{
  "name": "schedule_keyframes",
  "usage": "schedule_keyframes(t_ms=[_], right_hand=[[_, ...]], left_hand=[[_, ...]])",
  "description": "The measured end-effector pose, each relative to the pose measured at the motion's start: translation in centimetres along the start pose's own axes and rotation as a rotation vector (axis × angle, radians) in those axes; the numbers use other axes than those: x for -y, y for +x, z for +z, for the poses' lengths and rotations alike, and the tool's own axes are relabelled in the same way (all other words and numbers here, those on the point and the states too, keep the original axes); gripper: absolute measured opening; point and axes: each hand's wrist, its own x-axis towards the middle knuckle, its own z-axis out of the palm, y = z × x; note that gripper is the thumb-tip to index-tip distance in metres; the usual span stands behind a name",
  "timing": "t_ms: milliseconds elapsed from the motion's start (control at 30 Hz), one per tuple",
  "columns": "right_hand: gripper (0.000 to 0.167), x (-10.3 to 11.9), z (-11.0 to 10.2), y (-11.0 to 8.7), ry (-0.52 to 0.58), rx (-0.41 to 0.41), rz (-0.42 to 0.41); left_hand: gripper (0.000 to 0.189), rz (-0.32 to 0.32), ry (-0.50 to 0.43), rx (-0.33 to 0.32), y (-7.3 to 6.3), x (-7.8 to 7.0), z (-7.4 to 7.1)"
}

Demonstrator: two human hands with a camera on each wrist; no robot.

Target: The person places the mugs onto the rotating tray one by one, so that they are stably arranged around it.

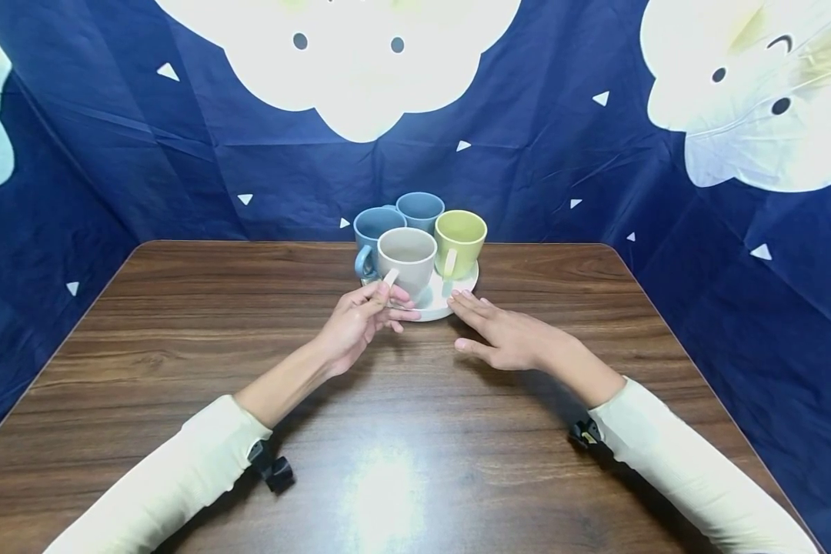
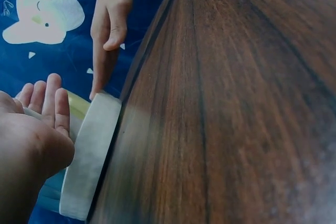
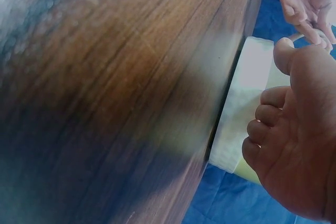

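A light grey mug (image 1: 407,258) is at the front left of a round white tray (image 1: 435,312). My left hand (image 1: 360,317) pinches that mug's handle between thumb and index finger, the other fingers extended. Whether its base touches the tray cannot be told. My right hand (image 1: 508,332) has its fingers stretched out, palm down, the fingertips at the tray's front right rim. Behind the grey mug are two blue mugs, one at the left (image 1: 374,223) and one at the back (image 1: 421,206). A yellow-green mug (image 1: 462,238) stands on the tray's right side.
The tray stands near the far edge of a brown wood-grain table (image 1: 249,308). A dark blue cloth (image 1: 526,177) with white cloud shapes hangs behind and at both sides. The mugs stand close together.
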Motion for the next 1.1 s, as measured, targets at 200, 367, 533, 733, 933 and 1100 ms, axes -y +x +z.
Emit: schedule_keyframes(t_ms=[200, 367, 533, 733, 933, 1100], right_hand=[[0.080, 0.1, 0.0, 0.0, 0.001, -0.002, -0.005], [0.080, 0.1, -0.1, 0.0, 0.001, -0.003, -0.011], [0.080, 0.1, -0.1, 0.1, -0.004, -0.006, -0.012], [0.080, 0.1, -0.1, 0.0, -0.001, -0.001, -0.010], [0.080, 0.0, -0.1, 0.0, 0.003, 0.001, -0.007], [0.079, -0.1, 0.0, 0.1, 0.000, -0.005, -0.013]], left_hand=[[0.033, -0.008, 0.004, -0.004, 0.4, 0.5, 0.1], [0.034, -0.008, 0.010, -0.004, 0.8, 0.9, 0.3], [0.034, -0.018, 0.004, -0.007, 1.0, 1.0, 0.5], [0.035, -0.038, -0.014, -0.019, 1.4, 1.4, 0.6], [0.034, -0.036, -0.022, -0.012, 1.7, 1.8, 0.6], [0.034, -0.039, -0.019, -0.010, 1.9, 2.1, 0.6]])
